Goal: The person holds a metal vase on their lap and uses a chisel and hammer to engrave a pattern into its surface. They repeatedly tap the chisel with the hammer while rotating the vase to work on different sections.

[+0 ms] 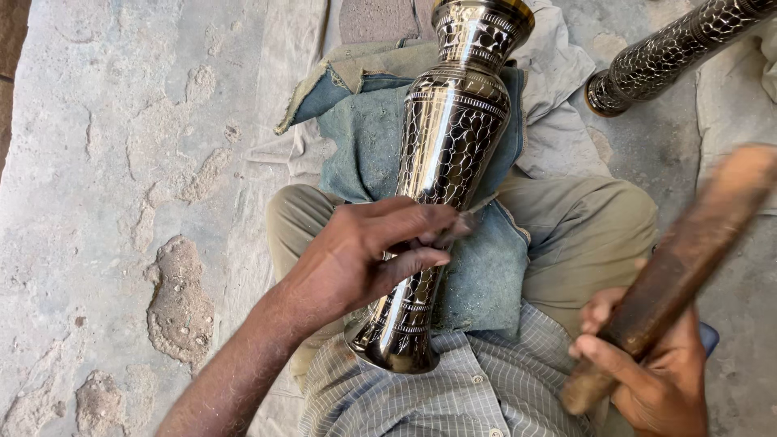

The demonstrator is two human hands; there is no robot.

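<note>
Left hand (356,255) pinching a thin chisel (453,231) against an engraved metal vase (445,162) at frame centre, right hand (647,372) gripping a blurred wooden mallet (688,259) at lower right

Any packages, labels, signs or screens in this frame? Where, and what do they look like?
None in view: no package, label, sign or screen.
Engraved metal vase: on the lap, over blue cloth, dark with a silver net pattern.
Left hand: on the vase, pinching a thin tool.
Right hand: grips a brown wooden mallet.
Second vase: top right, same pattern.
</note>
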